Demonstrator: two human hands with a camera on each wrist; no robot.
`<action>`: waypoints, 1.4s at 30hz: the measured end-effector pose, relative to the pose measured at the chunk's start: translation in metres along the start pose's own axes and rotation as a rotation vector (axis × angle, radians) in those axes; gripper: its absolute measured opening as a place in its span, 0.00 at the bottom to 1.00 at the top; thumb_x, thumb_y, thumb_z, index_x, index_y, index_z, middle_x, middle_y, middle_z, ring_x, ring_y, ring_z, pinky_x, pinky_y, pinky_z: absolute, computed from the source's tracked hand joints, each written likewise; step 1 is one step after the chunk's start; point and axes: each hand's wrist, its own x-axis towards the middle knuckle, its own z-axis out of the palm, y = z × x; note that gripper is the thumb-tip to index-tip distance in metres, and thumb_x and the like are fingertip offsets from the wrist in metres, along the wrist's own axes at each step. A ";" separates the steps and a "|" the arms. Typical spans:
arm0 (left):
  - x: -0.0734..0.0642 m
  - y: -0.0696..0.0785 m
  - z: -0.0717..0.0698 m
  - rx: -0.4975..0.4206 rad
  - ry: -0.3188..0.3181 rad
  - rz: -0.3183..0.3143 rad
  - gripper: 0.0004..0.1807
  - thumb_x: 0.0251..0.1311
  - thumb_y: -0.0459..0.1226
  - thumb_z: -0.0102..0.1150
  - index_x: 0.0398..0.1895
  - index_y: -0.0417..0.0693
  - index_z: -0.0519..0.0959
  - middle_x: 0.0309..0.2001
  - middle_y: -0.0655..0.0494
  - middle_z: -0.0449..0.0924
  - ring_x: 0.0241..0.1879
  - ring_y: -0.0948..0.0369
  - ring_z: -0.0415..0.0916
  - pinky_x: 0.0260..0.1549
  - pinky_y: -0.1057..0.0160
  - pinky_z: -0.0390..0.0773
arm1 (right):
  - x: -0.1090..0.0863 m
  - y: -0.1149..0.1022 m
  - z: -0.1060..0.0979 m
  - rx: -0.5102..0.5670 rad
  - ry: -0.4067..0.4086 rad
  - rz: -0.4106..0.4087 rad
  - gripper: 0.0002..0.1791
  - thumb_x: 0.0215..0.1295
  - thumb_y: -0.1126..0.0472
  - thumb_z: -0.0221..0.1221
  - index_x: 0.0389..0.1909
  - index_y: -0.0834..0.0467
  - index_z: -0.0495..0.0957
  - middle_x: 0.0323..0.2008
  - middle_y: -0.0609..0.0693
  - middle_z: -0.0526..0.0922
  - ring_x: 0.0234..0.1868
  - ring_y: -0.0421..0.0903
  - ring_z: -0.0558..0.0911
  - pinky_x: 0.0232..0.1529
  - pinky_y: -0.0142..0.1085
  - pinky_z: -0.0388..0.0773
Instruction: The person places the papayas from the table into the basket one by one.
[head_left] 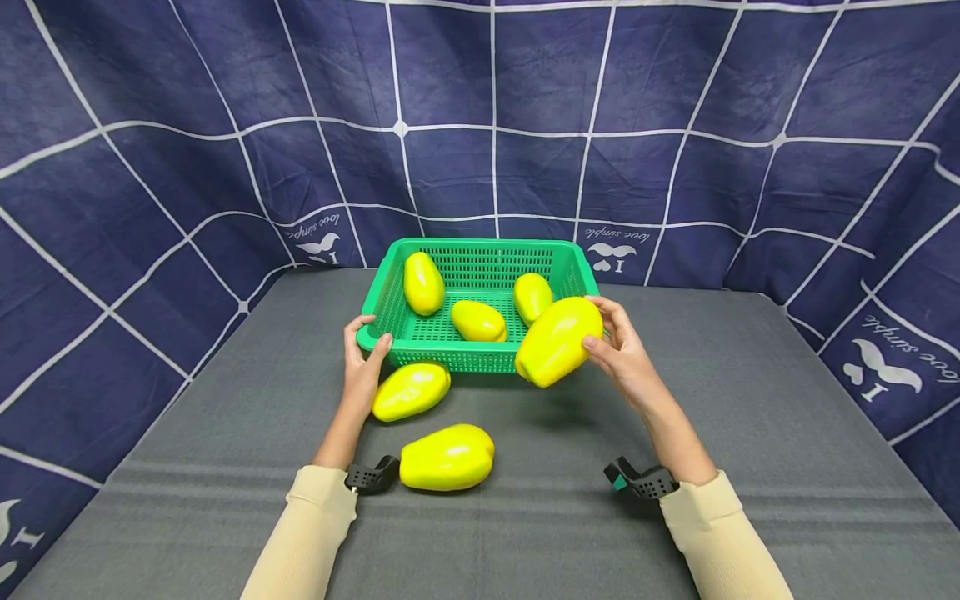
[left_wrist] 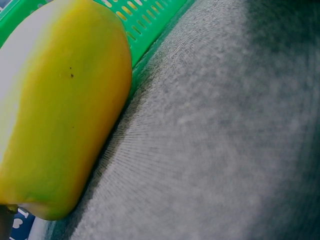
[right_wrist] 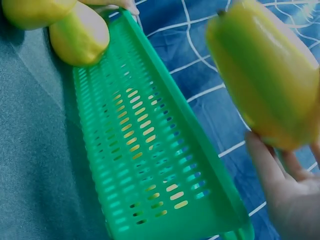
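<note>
Toward the far edge of the bench (head_left: pixel 547 533) I see a basket (head_left: pixel 480 357) with three papayas (head_left: pixel 423 284) inside, the left hand (head_left: pixel 362 367) gripping its near left corner, while by its near right corner the right hand (head_left: pixel 628 357) clasps a raised papaya (head_left: pixel 558 343) from the right, long axis slanting toward the near left.

Both arms (head_left: pixel 303 533) stretch forward, the left grip (head_left: pixel 363 367) curled, the right grip (head_left: pixel 627 360) curled and raised.
</note>
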 end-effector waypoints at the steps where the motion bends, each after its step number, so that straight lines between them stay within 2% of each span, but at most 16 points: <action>1: 0.000 0.000 0.000 0.000 -0.001 0.000 0.25 0.63 0.33 0.46 0.62 0.39 0.53 0.65 0.52 0.48 0.61 0.61 0.48 0.49 0.68 0.60 | 0.001 0.000 0.000 0.002 0.039 -0.015 0.25 0.62 0.67 0.51 0.58 0.47 0.58 0.53 0.45 0.64 0.48 0.37 0.72 0.44 0.26 0.75; 6: 0.000 0.000 0.000 0.005 -0.003 0.000 0.25 0.63 0.33 0.46 0.62 0.39 0.53 0.65 0.52 0.48 0.62 0.63 0.47 0.49 0.69 0.60 | 0.005 0.004 0.000 -0.029 0.225 -0.079 0.27 0.62 0.70 0.52 0.59 0.49 0.57 0.52 0.43 0.65 0.49 0.37 0.72 0.44 0.24 0.74; 10: 0.000 0.001 0.000 0.008 -0.002 0.013 0.25 0.63 0.33 0.46 0.61 0.38 0.53 0.65 0.50 0.48 0.63 0.62 0.45 0.53 0.64 0.56 | 0.008 0.008 -0.001 -0.056 0.346 -0.104 0.29 0.59 0.72 0.53 0.60 0.52 0.56 0.51 0.42 0.64 0.52 0.38 0.70 0.45 0.22 0.72; 13: 0.000 0.001 0.000 0.008 -0.001 0.024 0.25 0.62 0.33 0.47 0.61 0.38 0.54 0.65 0.49 0.48 0.64 0.62 0.44 0.56 0.62 0.52 | 0.010 0.011 -0.001 -0.093 0.416 -0.124 0.32 0.57 0.72 0.55 0.61 0.56 0.54 0.52 0.43 0.63 0.54 0.39 0.67 0.46 0.21 0.71; 16: 0.000 0.000 0.000 0.001 0.001 0.022 0.25 0.62 0.32 0.46 0.61 0.37 0.54 0.65 0.50 0.48 0.63 0.62 0.45 0.55 0.62 0.54 | 0.012 0.014 -0.001 -0.157 0.474 -0.137 0.34 0.56 0.71 0.58 0.61 0.57 0.54 0.53 0.43 0.62 0.55 0.39 0.66 0.47 0.20 0.70; 19: 0.000 0.000 0.000 -0.007 0.004 0.018 0.25 0.62 0.32 0.47 0.61 0.37 0.54 0.65 0.51 0.48 0.62 0.62 0.47 0.53 0.64 0.56 | 0.012 0.017 -0.002 -0.222 0.513 -0.152 0.35 0.55 0.69 0.60 0.61 0.56 0.55 0.55 0.42 0.62 0.56 0.39 0.65 0.52 0.27 0.70; 23: 0.000 -0.001 0.000 -0.009 0.001 0.031 0.25 0.62 0.32 0.47 0.61 0.37 0.54 0.65 0.49 0.48 0.63 0.61 0.45 0.59 0.59 0.52 | 0.013 0.022 -0.002 -0.294 0.518 -0.189 0.37 0.52 0.69 0.62 0.61 0.58 0.56 0.57 0.45 0.62 0.57 0.39 0.64 0.60 0.42 0.66; 25: 0.000 -0.001 0.000 -0.007 -0.001 0.034 0.25 0.62 0.32 0.47 0.61 0.37 0.54 0.65 0.48 0.47 0.64 0.61 0.44 0.61 0.56 0.49 | 0.013 0.025 -0.002 -0.322 0.510 -0.203 0.37 0.51 0.69 0.63 0.61 0.59 0.56 0.58 0.47 0.61 0.59 0.41 0.63 0.62 0.47 0.63; 27: 0.000 0.000 0.000 -0.007 -0.003 0.027 0.26 0.62 0.33 0.47 0.61 0.38 0.53 0.65 0.49 0.47 0.64 0.61 0.44 0.60 0.57 0.50 | 0.014 0.028 -0.003 -0.361 0.507 -0.213 0.38 0.51 0.68 0.64 0.62 0.60 0.57 0.60 0.51 0.60 0.61 0.44 0.63 0.62 0.47 0.62; 30: 0.000 0.000 -0.001 -0.002 -0.003 0.004 0.26 0.63 0.33 0.47 0.62 0.39 0.53 0.65 0.51 0.47 0.63 0.62 0.45 0.55 0.63 0.56 | 0.015 0.031 -0.002 -0.437 0.499 -0.229 0.37 0.49 0.67 0.65 0.61 0.60 0.59 0.61 0.54 0.60 0.62 0.48 0.63 0.62 0.48 0.62; 33: 0.000 -0.001 -0.001 0.002 -0.007 -0.010 0.26 0.63 0.34 0.46 0.62 0.40 0.53 0.66 0.52 0.47 0.63 0.63 0.46 0.52 0.66 0.59 | 0.017 0.035 0.000 -0.550 0.467 -0.252 0.37 0.48 0.65 0.66 0.60 0.60 0.61 0.62 0.55 0.60 0.63 0.50 0.63 0.61 0.47 0.63; 37: 0.000 -0.001 -0.001 0.005 -0.009 0.009 0.26 0.63 0.33 0.47 0.61 0.39 0.53 0.66 0.50 0.47 0.65 0.62 0.44 0.57 0.60 0.55 | 0.019 0.040 0.002 -0.696 0.407 -0.259 0.35 0.49 0.62 0.66 0.59 0.58 0.63 0.64 0.56 0.60 0.64 0.51 0.63 0.61 0.45 0.64; 42: 0.000 -0.002 -0.002 0.002 -0.013 0.034 0.26 0.62 0.33 0.47 0.61 0.38 0.54 0.66 0.48 0.47 0.66 0.59 0.42 0.62 0.53 0.48 | 0.018 0.041 0.003 -0.794 0.384 -0.216 0.30 0.53 0.60 0.64 0.58 0.57 0.66 0.63 0.56 0.63 0.64 0.53 0.63 0.62 0.48 0.61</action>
